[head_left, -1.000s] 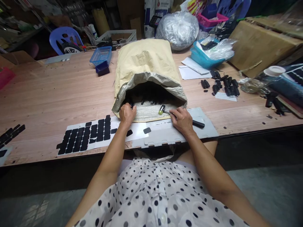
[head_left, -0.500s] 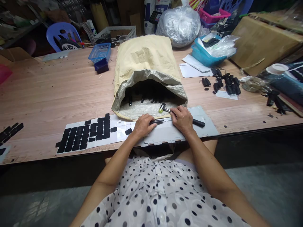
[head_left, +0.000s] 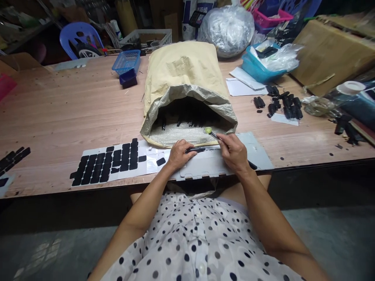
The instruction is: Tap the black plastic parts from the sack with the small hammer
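Note:
My right hand [head_left: 235, 153] is wrapped round the handle of a small mallet [head_left: 208, 130], whose yellow-green face is raised just in front of the sack's mouth. With my left hand [head_left: 181, 153] I grip a slim black piece [head_left: 197, 149] and keep it against the grey board [head_left: 202, 166] at the table's edge. Beyond both hands a cream woven sack [head_left: 187, 64] lies with its mouth towards me, and several dark pieces show inside it. Left of my left hand is a white sheet bearing black rounded stickers [head_left: 99, 166], with one loose black sticker [head_left: 161, 161] closer by.
Black parts [head_left: 288, 104] lie in a heap on the right, near a turquoise basket [head_left: 262, 70] and a cardboard box [head_left: 331, 54]. A blue basket [head_left: 126, 62] and a dark blue tray [head_left: 128, 79] stand left of the sack. Behind it is a full plastic bag [head_left: 227, 31].
My right hand has turned and lifted the mallet, so its face now points more towards me. My left hand stays on the black piece. The whole view has shifted slightly.

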